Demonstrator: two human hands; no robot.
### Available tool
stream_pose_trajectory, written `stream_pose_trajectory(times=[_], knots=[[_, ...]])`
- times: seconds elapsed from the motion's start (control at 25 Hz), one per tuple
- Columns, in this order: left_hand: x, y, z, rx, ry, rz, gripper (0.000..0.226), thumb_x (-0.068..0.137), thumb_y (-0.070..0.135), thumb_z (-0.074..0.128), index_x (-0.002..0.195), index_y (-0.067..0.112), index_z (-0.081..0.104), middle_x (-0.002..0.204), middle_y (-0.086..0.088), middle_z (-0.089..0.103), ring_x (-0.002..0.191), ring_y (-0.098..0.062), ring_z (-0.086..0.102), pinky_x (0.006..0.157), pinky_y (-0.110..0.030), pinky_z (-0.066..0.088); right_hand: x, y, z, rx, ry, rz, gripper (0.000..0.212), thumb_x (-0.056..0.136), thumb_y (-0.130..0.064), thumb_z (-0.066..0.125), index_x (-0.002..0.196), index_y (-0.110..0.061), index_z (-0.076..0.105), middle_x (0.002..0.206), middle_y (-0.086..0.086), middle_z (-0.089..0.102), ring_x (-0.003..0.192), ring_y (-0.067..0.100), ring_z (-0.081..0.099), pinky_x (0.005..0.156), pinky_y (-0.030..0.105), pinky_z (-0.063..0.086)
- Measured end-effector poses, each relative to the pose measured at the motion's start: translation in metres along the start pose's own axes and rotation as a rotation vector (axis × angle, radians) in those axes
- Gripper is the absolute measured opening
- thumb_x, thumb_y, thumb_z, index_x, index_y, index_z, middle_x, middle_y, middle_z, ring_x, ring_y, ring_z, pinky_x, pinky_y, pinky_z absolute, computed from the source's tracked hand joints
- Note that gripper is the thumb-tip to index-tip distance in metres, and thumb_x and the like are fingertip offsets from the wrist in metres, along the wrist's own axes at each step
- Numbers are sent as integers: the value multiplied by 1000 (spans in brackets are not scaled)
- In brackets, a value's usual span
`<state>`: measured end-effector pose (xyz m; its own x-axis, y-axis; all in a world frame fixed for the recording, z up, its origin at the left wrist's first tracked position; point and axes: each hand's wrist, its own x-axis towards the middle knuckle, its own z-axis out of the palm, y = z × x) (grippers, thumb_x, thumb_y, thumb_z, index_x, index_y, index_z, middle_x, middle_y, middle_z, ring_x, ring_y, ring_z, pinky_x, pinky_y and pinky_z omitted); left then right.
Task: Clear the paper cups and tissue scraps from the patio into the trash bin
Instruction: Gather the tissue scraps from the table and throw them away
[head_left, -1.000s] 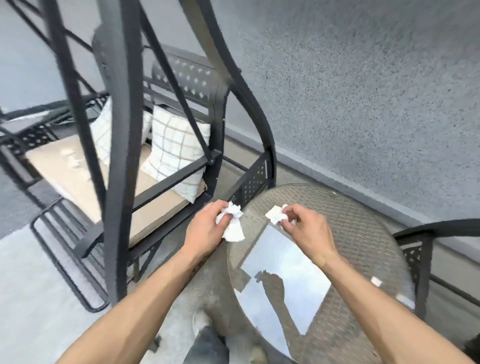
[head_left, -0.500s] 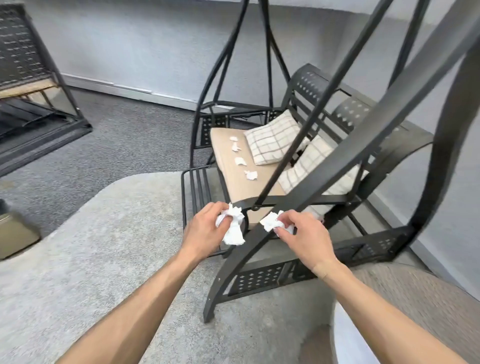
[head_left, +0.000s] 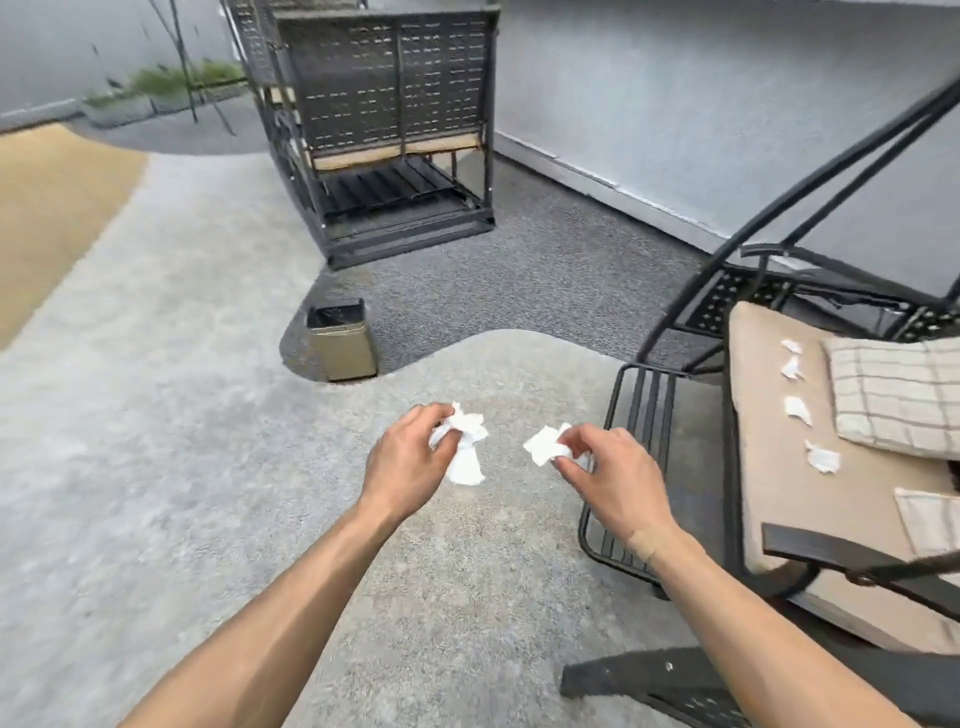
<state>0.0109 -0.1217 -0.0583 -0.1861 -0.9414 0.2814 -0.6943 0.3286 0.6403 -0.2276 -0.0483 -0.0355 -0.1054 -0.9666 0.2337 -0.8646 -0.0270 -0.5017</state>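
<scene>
Step in hand: carrying, not collecting. Left hand (head_left: 410, 457) is pinched around a crumpled tissue wad (head_left: 464, 448); part of the wad hangs loose below the fingers. Right hand (head_left: 608, 480) grips a smaller tissue scrap (head_left: 546, 446) between thumb and fingertips. Both hands are out in front over the pale carpet (head_left: 156, 415), apart from each other, neither touching anything else.

Trash bin (head_left: 340, 339) stands ahead and slightly left, on the dark floor just past the carpet edge. Black liner, mouth open and unobstructed. Contents not readable from here; the inside is too dark to tell.

Remaining litter: four small scraps (head_left: 797, 410) in a loose row on the swing seat cushion (head_left: 763, 441) to the right, beside a checked pillow (head_left: 898, 395). No paper cups in sight in this view.

Judgement: task partly done at best. Next move calls for closing on the bin and bringing both hands directly above its mouth before letting go. Tissue is light and may drift, so release low. Then back to the cushion for the row of scraps.
</scene>
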Motion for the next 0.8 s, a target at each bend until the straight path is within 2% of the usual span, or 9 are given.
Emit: stream_pose_trajectory(times=[0.2, 0.32, 0.4, 0.68, 0.8], knots=[[31, -50, -32, 80, 76, -141, 26, 92, 31, 62, 118, 24, 63, 118, 7, 66, 101, -17, 62, 79, -36, 51, 80, -34, 56, 117, -71, -104, 16, 83, -36, 69, 97, -31, 62, 86, -19, 60, 90, 14, 54, 71, 35, 47], [61, -73, -40, 142, 156, -184, 25, 91, 30, 64, 115, 24, 65, 115, 9, 68, 98, -16, 64, 73, -33, 50, 133, -44, 83, 133, -105, -170, 17, 83, -38, 69, 97, -33, 62, 84, -20, 57, 89, 12, 53, 68, 30, 42], [85, -85, -41, 167, 180, -209, 25, 90, 30, 65, 114, 24, 65, 114, 9, 68, 97, -17, 64, 72, -34, 50, 171, -43, 94, 142, -98, -203, 17, 82, -39, 69, 96, -34, 62, 82, -21, 56, 86, 9, 52, 65, 28, 37], [200, -112, -29, 139, 245, -353, 24, 88, 34, 68, 111, 35, 62, 110, 8, 70, 95, -13, 64, 73, -35, 53, 324, -16, 103, 147, -133, -295, 16, 81, -40, 69, 93, -37, 60, 82, -23, 56, 86, 7, 51, 64, 29, 43], [242, -123, -22, 132, 258, -439, 20, 87, 37, 69, 105, 34, 61, 106, 6, 69, 91, -11, 63, 68, -30, 50, 379, -8, 114, 140, -164, -312, 16, 81, -40, 70, 93, -36, 60, 81, -21, 56, 86, 9, 52, 64, 29, 41]])
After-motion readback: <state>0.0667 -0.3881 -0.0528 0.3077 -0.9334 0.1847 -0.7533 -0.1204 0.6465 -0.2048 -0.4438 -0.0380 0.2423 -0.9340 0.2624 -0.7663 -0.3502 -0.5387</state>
